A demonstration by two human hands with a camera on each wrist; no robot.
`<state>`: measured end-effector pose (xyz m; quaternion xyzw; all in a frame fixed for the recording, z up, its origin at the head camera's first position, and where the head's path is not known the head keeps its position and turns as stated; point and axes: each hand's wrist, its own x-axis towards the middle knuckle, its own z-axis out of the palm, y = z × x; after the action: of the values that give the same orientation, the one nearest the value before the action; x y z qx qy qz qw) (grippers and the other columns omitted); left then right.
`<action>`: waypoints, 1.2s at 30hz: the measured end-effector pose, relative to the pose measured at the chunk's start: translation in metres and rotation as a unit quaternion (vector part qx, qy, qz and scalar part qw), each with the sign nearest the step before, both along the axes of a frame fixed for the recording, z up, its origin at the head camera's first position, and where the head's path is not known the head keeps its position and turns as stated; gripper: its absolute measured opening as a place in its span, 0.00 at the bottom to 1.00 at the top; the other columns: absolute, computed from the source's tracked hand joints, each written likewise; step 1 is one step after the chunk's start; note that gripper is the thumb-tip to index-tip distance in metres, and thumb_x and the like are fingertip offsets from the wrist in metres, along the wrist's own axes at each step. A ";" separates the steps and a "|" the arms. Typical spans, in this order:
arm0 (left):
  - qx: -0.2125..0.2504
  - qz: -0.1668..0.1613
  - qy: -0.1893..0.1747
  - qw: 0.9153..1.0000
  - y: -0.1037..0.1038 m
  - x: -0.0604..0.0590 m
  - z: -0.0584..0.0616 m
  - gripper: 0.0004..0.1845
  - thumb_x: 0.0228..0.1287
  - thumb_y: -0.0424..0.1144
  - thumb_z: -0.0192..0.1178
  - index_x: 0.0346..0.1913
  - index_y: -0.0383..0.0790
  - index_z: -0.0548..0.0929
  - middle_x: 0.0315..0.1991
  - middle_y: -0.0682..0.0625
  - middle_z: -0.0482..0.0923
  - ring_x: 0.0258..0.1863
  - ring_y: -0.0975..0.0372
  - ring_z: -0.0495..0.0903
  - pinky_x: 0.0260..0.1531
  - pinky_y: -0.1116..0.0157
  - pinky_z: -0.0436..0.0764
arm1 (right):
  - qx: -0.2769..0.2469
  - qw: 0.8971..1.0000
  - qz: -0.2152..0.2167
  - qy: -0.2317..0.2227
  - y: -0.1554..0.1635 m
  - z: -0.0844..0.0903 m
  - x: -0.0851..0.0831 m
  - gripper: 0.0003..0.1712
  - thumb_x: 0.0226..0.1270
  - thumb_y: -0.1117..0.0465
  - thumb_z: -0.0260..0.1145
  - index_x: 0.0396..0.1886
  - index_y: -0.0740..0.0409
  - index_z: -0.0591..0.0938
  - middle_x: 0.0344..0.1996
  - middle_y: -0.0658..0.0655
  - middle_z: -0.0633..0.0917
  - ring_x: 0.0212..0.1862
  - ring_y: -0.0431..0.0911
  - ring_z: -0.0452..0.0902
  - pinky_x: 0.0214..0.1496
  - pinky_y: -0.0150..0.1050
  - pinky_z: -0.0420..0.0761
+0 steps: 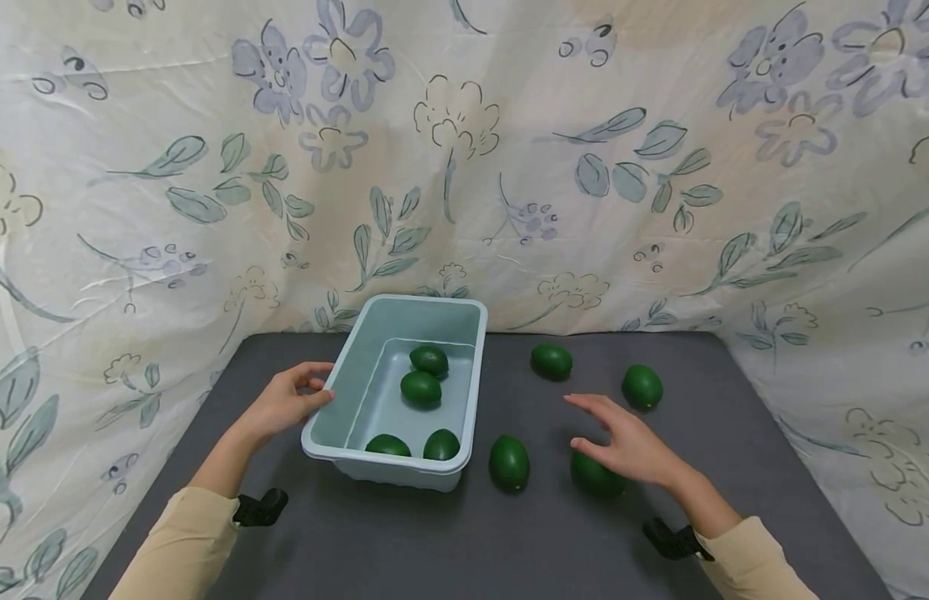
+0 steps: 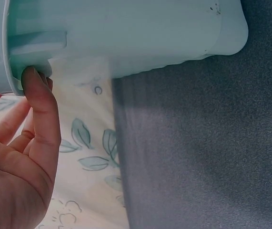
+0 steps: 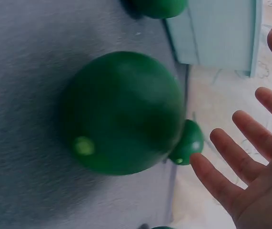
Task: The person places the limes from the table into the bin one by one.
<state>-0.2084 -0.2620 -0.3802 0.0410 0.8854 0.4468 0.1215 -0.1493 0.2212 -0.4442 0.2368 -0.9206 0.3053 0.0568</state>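
Observation:
A pale blue plastic tub [image 1: 404, 473] stands left of centre in the head view, with several dark green limes [image 1: 421, 388] inside. My left hand [image 1: 287, 404] grips its left rim, fingertips curled under the lip in the left wrist view. Over on the right, my right hand [image 1: 632, 446] is held above a loose lime [image 1: 599, 481], partly covering it in the head view. Its fingers are spread and hold nothing. In the right wrist view that lime [image 3: 121, 114] shows whole on the cloth, with a pale spot at one end, apart from the fingertips.
One lime [image 1: 509, 463] lies just right of the tub. Two more, a back lime [image 1: 551, 362] and a right-hand lime [image 1: 642, 387], lie farther off on the dark grey table [image 1: 404, 550]. A floral curtain [image 1: 509, 167] hangs behind and at both sides.

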 end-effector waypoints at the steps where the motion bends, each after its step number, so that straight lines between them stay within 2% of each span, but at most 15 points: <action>1: 0.001 0.000 0.000 1.000 0.000 0.000 0.000 0.29 0.63 0.37 0.58 0.66 0.38 0.63 0.44 0.39 0.73 0.31 0.58 0.77 0.28 0.62 0.77 | 0.003 1.000 -0.004 -0.002 0.001 -0.003 0.001 0.34 0.58 0.51 0.67 0.64 0.47 0.68 0.58 0.53 0.72 0.57 0.51 0.72 0.51 0.50 0.74; 12: 0.002 0.001 -0.001 1.000 0.000 0.000 0.000 0.29 0.63 0.37 0.58 0.66 0.37 0.62 0.43 0.39 0.73 0.32 0.58 0.78 0.29 0.62 0.78 | 0.029 0.999 -0.011 -0.024 0.007 -0.023 0.011 0.32 0.57 0.50 0.68 0.62 0.47 0.70 0.56 0.53 0.74 0.55 0.51 0.73 0.49 0.49 0.74; 18: 0.017 -0.015 0.002 1.000 -0.002 0.000 -0.001 0.29 0.63 0.38 0.57 0.66 0.37 0.62 0.44 0.38 0.74 0.32 0.58 0.79 0.29 0.61 0.78 | 0.034 0.998 -0.007 -0.054 0.010 -0.030 0.016 0.33 0.56 0.49 0.68 0.61 0.53 0.71 0.56 0.54 0.74 0.55 0.52 0.73 0.49 0.49 0.74; 26: 0.021 -0.020 0.003 1.000 -0.003 0.000 -0.001 0.29 0.63 0.37 0.57 0.65 0.36 0.62 0.43 0.37 0.74 0.32 0.57 0.79 0.29 0.61 0.78 | 0.046 0.996 -0.012 -0.073 0.013 -0.037 0.020 0.33 0.56 0.47 0.67 0.61 0.52 0.72 0.55 0.54 0.74 0.54 0.51 0.74 0.47 0.47 0.75; 36: 0.027 -0.019 0.004 0.999 -0.003 0.001 -0.001 0.29 0.63 0.37 0.57 0.65 0.36 0.63 0.44 0.37 0.74 0.32 0.57 0.79 0.29 0.61 0.78 | 0.041 0.996 0.002 -0.081 0.013 -0.040 0.020 0.28 0.58 0.49 0.67 0.56 0.52 0.74 0.51 0.53 0.76 0.46 0.48 0.76 0.39 0.38 0.76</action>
<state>-0.2070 -0.2645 -0.3809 0.0631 0.8724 0.4682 0.1255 -0.1288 0.2338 -0.4841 0.2152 -0.9334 0.2858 -0.0280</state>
